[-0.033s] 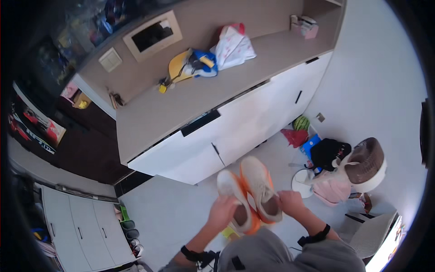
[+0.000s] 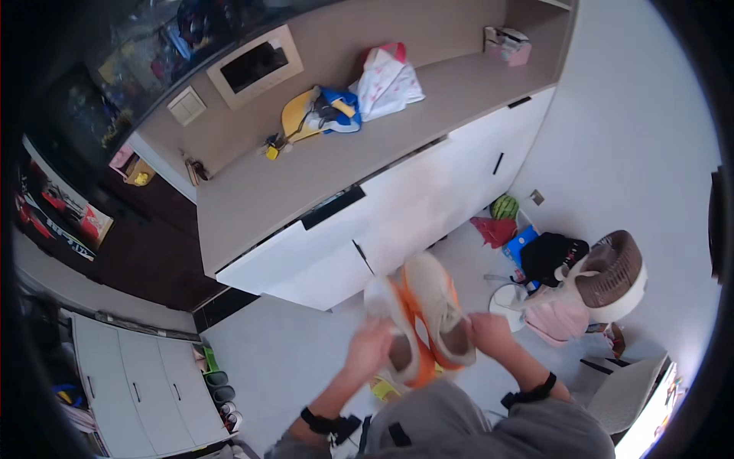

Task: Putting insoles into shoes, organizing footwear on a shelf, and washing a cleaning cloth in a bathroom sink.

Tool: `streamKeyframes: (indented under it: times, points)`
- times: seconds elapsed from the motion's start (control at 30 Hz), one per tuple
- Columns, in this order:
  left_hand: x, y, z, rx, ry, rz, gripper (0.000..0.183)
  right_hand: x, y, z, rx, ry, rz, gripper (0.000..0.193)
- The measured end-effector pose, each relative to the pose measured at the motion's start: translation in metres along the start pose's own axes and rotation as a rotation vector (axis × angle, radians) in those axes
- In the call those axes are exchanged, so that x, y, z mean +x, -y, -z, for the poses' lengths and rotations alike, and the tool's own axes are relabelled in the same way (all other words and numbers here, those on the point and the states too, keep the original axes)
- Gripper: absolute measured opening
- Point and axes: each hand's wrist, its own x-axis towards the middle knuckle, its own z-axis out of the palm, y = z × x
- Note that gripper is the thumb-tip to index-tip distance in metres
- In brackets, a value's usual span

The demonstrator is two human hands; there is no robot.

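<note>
A pair of cream sneakers with orange soles and sides is held side by side in front of me, toes pointing away. My left hand (image 2: 368,346) is closed on the collar of the left sneaker (image 2: 384,303), its fingers slightly blurred. My right hand (image 2: 489,333) grips the right sneaker (image 2: 431,289) at its outer side, by the laces and opening. The shoes touch or nearly touch along their inner sides, with a small gap near the middle. They are off the floor, above my lap. Beneath them shows part of a yellow-green thing (image 2: 384,389), mostly hidden.
Ahead stands a white cabinet (image 2: 417,200) with a cap (image 2: 302,113) and a white cloth (image 2: 386,88) on its top. On the right are a pedestal fan (image 2: 612,275), a pink bag (image 2: 556,315), a watermelon (image 2: 505,206) and a chair (image 2: 627,394). A shoe cabinet (image 2: 126,382) stands left.
Both sneakers have risen slightly away from me in the picture, with my hands still on them. More of the yellow-green thing below shows. The whole view has shifted a little.
</note>
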Motion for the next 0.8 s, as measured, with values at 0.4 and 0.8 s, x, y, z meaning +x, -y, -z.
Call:
streamKeyframes:
  times: [0.4,0.8]
  points:
    - [0.235,-0.122,0.115,0.27,-0.537,-0.219,0.011,0.123,-0.064,0.234,-0.063,-0.572,0.092,0.043]
    - [0.473,-0.083,0.086,0.398,-0.632,-0.272,0.011,0.329,-0.142,0.315,-0.261,-0.415,-0.108,0.055]
